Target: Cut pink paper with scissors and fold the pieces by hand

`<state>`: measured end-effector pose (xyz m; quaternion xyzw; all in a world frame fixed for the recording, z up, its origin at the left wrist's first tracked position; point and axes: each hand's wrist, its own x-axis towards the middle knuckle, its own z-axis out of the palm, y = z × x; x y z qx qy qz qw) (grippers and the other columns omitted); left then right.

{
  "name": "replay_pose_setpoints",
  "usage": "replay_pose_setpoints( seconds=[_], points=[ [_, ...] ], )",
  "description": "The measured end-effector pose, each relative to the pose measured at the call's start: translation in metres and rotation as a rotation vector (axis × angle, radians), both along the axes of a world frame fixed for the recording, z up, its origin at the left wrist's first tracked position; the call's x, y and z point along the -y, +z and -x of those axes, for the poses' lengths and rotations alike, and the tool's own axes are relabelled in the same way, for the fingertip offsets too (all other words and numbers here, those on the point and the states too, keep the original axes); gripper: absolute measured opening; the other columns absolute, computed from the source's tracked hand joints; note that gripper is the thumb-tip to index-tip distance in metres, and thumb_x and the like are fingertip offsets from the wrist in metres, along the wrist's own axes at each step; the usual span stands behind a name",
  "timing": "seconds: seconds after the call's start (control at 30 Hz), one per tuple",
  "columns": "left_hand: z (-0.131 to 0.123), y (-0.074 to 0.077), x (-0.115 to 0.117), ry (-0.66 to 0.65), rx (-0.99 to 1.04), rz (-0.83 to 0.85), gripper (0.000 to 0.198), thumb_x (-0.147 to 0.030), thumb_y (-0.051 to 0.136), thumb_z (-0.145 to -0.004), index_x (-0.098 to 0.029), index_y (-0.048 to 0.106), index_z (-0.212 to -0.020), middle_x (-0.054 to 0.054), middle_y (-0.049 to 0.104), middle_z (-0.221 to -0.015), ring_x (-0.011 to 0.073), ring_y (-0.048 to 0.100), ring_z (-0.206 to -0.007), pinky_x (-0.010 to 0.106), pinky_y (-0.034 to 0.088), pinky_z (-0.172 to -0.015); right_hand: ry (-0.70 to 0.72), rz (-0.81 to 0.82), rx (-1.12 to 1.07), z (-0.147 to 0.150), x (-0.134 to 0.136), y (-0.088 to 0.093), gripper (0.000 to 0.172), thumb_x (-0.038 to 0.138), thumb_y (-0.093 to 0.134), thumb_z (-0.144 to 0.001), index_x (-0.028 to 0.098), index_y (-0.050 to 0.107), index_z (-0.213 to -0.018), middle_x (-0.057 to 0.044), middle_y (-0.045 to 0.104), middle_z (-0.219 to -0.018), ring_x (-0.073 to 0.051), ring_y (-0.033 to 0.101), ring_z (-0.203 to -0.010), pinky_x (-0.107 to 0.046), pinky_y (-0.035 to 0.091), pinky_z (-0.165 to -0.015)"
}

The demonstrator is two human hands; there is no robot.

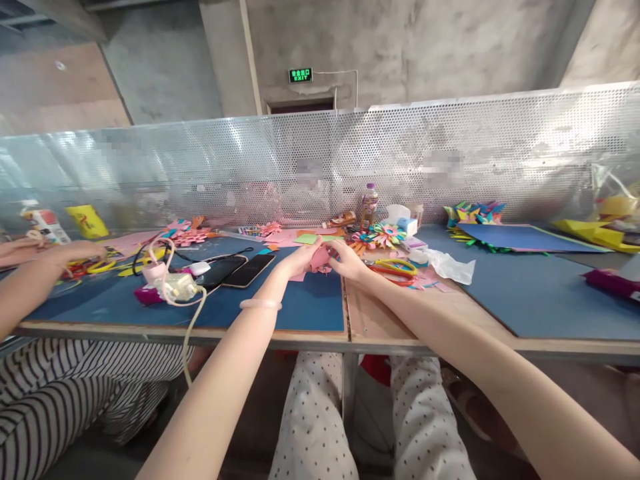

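Note:
Both my arms reach forward over the table, and my hands meet around a small piece of pink paper (319, 259). My left hand (301, 259) has its fingers closed on the paper from the left. From the right, my right hand (349, 259) pinches the same paper; its fingertips are partly hidden. Behind the hands lie flat sheets of green paper (314, 238) and pink paper. Beside my right wrist rest yellow-handled scissors (397, 267) among pink scraps. A multicoloured paper flower (384, 237) sits just beyond them.
A phone (249, 271), cables and a power strip (173, 285) lie to the left. Further left, a co-worker's arms (35, 273) reach over the table. A drink bottle (369, 208) stands by the perforated metal screen (215, 167). Crumpled white plastic (453, 265) and a blue board (530, 238) are on the right.

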<state>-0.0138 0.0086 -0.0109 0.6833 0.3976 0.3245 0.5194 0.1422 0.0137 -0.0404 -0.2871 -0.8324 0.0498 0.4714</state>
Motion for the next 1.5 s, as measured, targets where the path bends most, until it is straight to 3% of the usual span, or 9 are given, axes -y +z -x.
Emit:
replay_pose_setpoints(
  seconds=[0.23,0.37,0.47,0.63,0.83,1.03,1.17,1.27,1.5],
  points=[
    [0.003,0.007,0.004,-0.058,0.017,0.14,0.087,-0.079,0.009,-0.069,-0.014,0.059,-0.096,0.013,0.067,-0.078,0.018,0.063,-0.066,0.022,0.043,-0.049,-0.093,0.166,-0.196,0.001,-0.009,-0.003,0.019,0.023,0.043,-0.079,0.017,0.061,-0.079,-0.003,0.062,-0.076,-0.015,0.054,-0.072,-0.027,0.042,-0.068],
    [0.005,0.007,0.003,0.049,0.06,0.097,0.069,-0.073,0.029,-0.073,-0.016,0.053,-0.105,0.013,0.066,-0.085,0.0212,0.066,-0.074,0.029,0.051,-0.061,-0.12,0.244,-0.351,-0.005,-0.016,-0.003,0.02,0.03,0.048,-0.078,0.015,0.062,-0.078,-0.004,0.064,-0.076,-0.015,0.056,-0.07,-0.027,0.043,-0.068],
    [0.006,0.004,0.002,0.087,0.025,0.031,0.052,-0.055,0.053,-0.076,-0.017,0.046,-0.111,0.012,0.066,-0.088,0.0216,0.067,-0.075,0.029,0.052,-0.062,-0.15,0.265,-0.428,-0.01,-0.018,-0.002,0.022,0.031,0.051,-0.075,0.014,0.064,-0.081,-0.005,0.065,-0.077,-0.016,0.057,-0.07,-0.028,0.044,-0.067],
    [0.004,0.001,0.002,0.113,0.038,-0.02,0.031,-0.036,0.058,-0.078,-0.013,0.053,-0.098,0.009,0.064,-0.085,0.0199,0.067,-0.071,0.033,0.054,-0.068,-0.114,0.237,-0.425,-0.011,-0.013,0.001,0.024,0.031,0.051,-0.075,0.015,0.068,-0.083,-0.006,0.068,-0.081,-0.017,0.059,-0.075,-0.03,0.044,-0.072],
    [0.003,-0.001,-0.005,0.177,0.203,-0.09,0.032,-0.039,0.063,-0.073,-0.013,0.055,-0.088,0.0,0.054,-0.065,0.0187,0.064,-0.062,0.038,0.054,-0.066,-0.09,0.276,-0.454,-0.008,-0.009,0.002,0.031,0.032,0.046,-0.078,0.016,0.069,-0.091,-0.005,0.067,-0.082,-0.017,0.058,-0.074,-0.029,0.046,-0.068],
    [0.006,-0.002,-0.011,0.188,0.288,-0.108,0.039,-0.045,0.063,-0.071,-0.014,0.055,-0.093,0.003,0.057,-0.068,0.0189,0.064,-0.06,0.031,0.052,-0.054,-0.009,0.295,-0.453,-0.012,-0.011,0.005,0.049,0.022,0.049,-0.074,0.023,0.052,-0.123,-0.001,0.064,-0.084,-0.011,0.052,-0.061,-0.025,0.045,-0.06],
    [0.008,-0.001,-0.01,0.157,0.314,-0.091,0.042,-0.046,0.061,-0.073,-0.015,0.057,-0.1,0.01,0.064,-0.084,0.021,0.065,-0.068,0.026,0.048,-0.05,0.06,0.269,-0.347,-0.01,-0.005,0.009,0.034,0.021,0.055,-0.072,0.023,0.067,-0.103,-0.003,0.061,-0.099,-0.012,0.056,-0.076,-0.025,0.045,-0.07],
    [0.008,-0.002,-0.009,0.127,0.285,-0.091,0.042,-0.046,0.06,-0.074,-0.014,0.058,-0.101,0.013,0.066,-0.09,0.0223,0.066,-0.072,0.026,0.047,-0.051,0.084,0.272,-0.319,-0.007,-0.001,0.01,0.022,0.027,0.06,-0.071,0.023,0.071,-0.09,-0.004,0.059,-0.095,-0.015,0.056,-0.083,-0.026,0.044,-0.073],
    [0.006,0.0,-0.006,0.047,0.327,-0.021,0.038,-0.042,0.058,-0.077,-0.011,0.061,-0.099,0.016,0.067,-0.092,0.0245,0.065,-0.079,0.033,0.05,-0.065,0.026,0.244,-0.337,-0.006,-0.004,0.011,0.018,0.038,0.065,-0.069,0.022,0.072,-0.075,-0.003,0.054,-0.089,-0.016,0.054,-0.085,-0.029,0.044,-0.076]
  ],
)
